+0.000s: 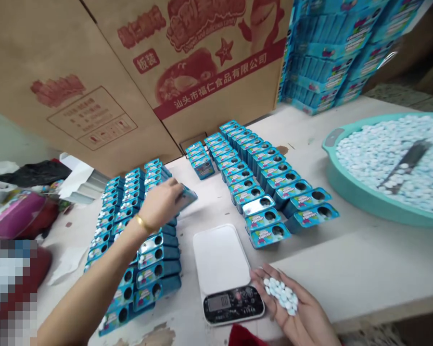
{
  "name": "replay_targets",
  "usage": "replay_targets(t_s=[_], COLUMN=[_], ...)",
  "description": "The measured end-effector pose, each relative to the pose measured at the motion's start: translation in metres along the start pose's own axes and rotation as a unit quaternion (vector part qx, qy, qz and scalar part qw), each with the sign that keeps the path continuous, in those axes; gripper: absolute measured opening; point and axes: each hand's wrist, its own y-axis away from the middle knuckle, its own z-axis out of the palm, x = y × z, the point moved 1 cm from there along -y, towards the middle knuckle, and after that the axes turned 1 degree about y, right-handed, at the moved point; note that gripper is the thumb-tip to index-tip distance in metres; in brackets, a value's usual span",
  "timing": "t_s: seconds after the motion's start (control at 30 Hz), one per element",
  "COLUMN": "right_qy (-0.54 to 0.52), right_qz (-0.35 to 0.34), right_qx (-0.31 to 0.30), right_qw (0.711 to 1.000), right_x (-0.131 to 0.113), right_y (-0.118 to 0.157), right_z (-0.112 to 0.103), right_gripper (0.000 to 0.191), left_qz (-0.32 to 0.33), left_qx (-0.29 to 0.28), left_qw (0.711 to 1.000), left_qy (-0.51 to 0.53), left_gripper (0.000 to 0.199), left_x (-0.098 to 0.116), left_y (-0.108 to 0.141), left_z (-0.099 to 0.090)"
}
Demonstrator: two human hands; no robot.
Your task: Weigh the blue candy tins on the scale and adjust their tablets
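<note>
My left hand (163, 202), with a gold bracelet on its wrist, grips a small blue box (188, 196) above the left rows of blue boxes (153, 274). Palm up, my right hand (296, 307) cups a pile of pale blue-white candies (281, 294) beside the scale. The white digital scale (222, 259) has a bare plate, and its display appears to read zero. Beyond it, more blue boxes (270, 235) stand in rows, dark round holes showing in many tops. White candies lie on many of the left boxes.
At the right is a turquoise basin (375, 204) of candies with a dark scoop (407, 163) in it. Large cardboard cartons (130, 91) stand behind, and stacked blue packs (321, 62) at the back right. White folded card (81, 182) and bags lie at the left.
</note>
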Motion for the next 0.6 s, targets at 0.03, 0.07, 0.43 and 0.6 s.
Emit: replay_targets(t_s=[0.03, 0.07, 0.43, 0.6], right_qy=[0.006, 0.013, 0.022, 0.04], right_qz=[-0.002, -0.003, -0.006, -0.007], right_qx=[-0.006, -0.014, -0.044, -0.082], right_qw=[1.0, 1.0, 0.999, 0.996], right_x=[0.003, 0.006, 0.022, 0.013], right_y=[0.005, 0.009, 0.041, 0.024], right_z=[0.002, 0.003, -0.017, -0.032], right_gripper=[0.018, 0.018, 0.018, 0.017], left_qz=[0.03, 0.058, 0.114, -0.073], left_qx=[-0.009, -0.023, -0.024, 0.091], left_qw=[0.999, 0.997, 0.973, 0.981], left_qy=[0.021, 0.037, 0.197, 0.155], left_gripper=[0.027, 0.026, 0.03, 0.035], left_x=[0.02, 0.04, 0.085, 0.003], left_y=[0.018, 0.034, 0.054, -0.043], left_z=[-0.005, -0.007, 0.006, 0.021])
